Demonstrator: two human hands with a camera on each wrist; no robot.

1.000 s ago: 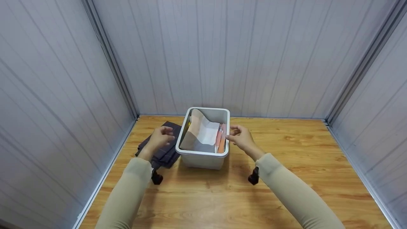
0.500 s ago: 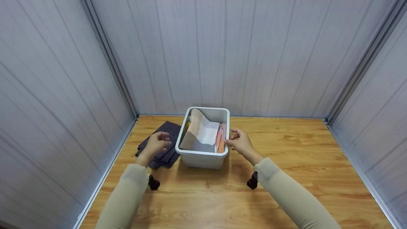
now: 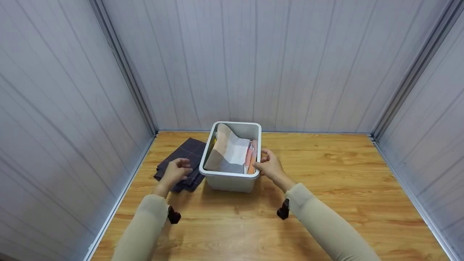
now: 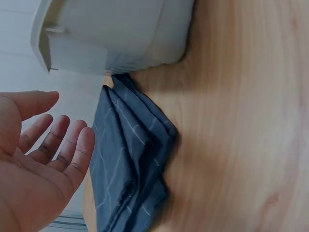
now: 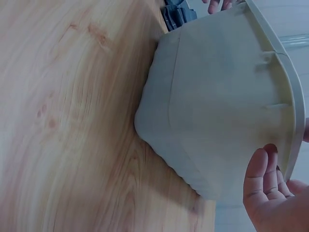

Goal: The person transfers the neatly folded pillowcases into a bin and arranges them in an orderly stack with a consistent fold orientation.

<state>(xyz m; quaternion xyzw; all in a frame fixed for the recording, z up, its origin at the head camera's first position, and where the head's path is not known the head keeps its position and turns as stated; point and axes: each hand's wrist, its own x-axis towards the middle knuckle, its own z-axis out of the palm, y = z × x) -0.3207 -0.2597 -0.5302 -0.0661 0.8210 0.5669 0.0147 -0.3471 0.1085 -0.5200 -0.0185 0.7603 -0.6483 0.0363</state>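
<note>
A light grey plastic bin [image 3: 229, 183] stands on the wooden surface with its mouth up. Inside it lies a sheet-like piece [image 3: 232, 150] in beige, white and grey, with orange and pink flat items [image 3: 251, 159] along the right side. My right hand [image 3: 270, 166] grips the bin's right rim, fingers against the outer wall and thumb over the edge. To the left of the bin lies a folded dark cloth [image 3: 192, 148] with thin light lines. My left hand [image 3: 176, 171] hovers over that cloth, fingers relaxed and holding nothing; the left wrist view shows its palm [image 4: 38, 183].
Pale ribbed panels [image 3: 235, 65] close in the back and both sides. The bin stands near the back panel. Wood-grain surface [image 3: 333, 181] extends to the right and in front. A small black device [image 3: 174, 215] sits at each wrist.
Both hands have moved slightly toward me, the right one sliding along the bin's rim to its near right part. The bin and cloth stay in place.
</note>
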